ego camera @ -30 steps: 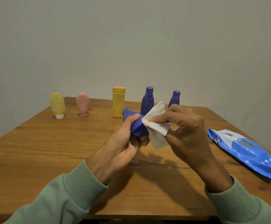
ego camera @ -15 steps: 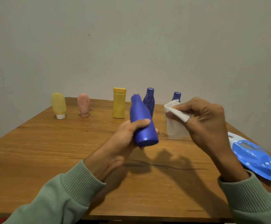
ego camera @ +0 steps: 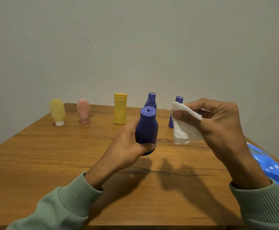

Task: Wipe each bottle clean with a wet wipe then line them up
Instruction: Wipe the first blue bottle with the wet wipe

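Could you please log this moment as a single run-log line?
left hand: grips blue bottle, cap end up | right hand: pinches wipe, clear of bottle | back row: five bottles standing | pack: far right

Centre frame: a deep violet-blue bottle (ego camera: 148,130) and plain white wipe (ego camera: 183,130) over a brown wood-grained table (ego camera: 35,155). Across the back: a pale yellow tube (ego camera: 57,110) with white cap (ego camera: 59,123), a pink tube (ego camera: 83,112), a mustard-yellow bottle (ego camera: 120,110), two violet-blue bottles (ego camera: 151,100) (ego camera: 179,99). Far right, a bright blue pack (ego camera: 271,170) dotted white.
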Tool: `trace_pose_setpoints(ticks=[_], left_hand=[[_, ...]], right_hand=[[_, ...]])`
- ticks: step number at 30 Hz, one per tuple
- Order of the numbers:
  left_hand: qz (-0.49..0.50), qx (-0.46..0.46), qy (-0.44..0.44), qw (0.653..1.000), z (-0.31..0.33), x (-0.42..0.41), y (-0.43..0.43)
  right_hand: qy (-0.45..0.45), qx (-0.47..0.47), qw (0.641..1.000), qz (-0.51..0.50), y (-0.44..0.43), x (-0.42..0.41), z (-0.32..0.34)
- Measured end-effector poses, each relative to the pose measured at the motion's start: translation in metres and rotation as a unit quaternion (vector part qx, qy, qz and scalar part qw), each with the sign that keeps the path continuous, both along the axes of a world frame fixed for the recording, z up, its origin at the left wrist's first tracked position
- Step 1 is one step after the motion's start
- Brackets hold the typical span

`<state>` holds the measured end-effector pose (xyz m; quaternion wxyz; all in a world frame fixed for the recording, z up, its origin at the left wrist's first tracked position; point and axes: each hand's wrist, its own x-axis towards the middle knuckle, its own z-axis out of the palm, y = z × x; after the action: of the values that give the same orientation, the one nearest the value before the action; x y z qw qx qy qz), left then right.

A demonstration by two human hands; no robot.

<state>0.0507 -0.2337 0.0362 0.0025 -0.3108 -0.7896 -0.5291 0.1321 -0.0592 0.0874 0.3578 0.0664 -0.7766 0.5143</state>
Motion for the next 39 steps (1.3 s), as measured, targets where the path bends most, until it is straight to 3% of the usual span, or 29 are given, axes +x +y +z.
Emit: trace_pose_setpoints(ticks=[10,20,25,31,36,39], left_hand=[[0.008,-0.017,0.093,0.995,-0.005,-0.003,0.0],[0.01,-0.07,0.176,0.982,-0.006,0.001,-0.001],[0.022,-0.097,0.225,0.969,-0.007,0.003,-0.001],[0.052,-0.112,0.214,0.969,-0.004,0.006,-0.004],[0.054,-0.122,0.231,0.964,-0.004,0.004,-0.004],[0.05,-0.125,0.222,0.966,-0.004,0.004,-0.003]], right_hand=[[-0.035,-0.01,0.997,0.063,-0.012,0.014,0.008],[-0.07,0.082,0.992,0.061,-0.017,0.015,0.008],[-0.044,0.119,0.992,0.025,-0.02,0.012,0.001],[-0.038,0.189,0.981,0.021,-0.029,0.013,-0.004],[-0.006,0.129,0.992,-0.004,-0.032,0.01,-0.006],[-0.023,0.145,0.989,0.002,-0.028,0.01,-0.004]])
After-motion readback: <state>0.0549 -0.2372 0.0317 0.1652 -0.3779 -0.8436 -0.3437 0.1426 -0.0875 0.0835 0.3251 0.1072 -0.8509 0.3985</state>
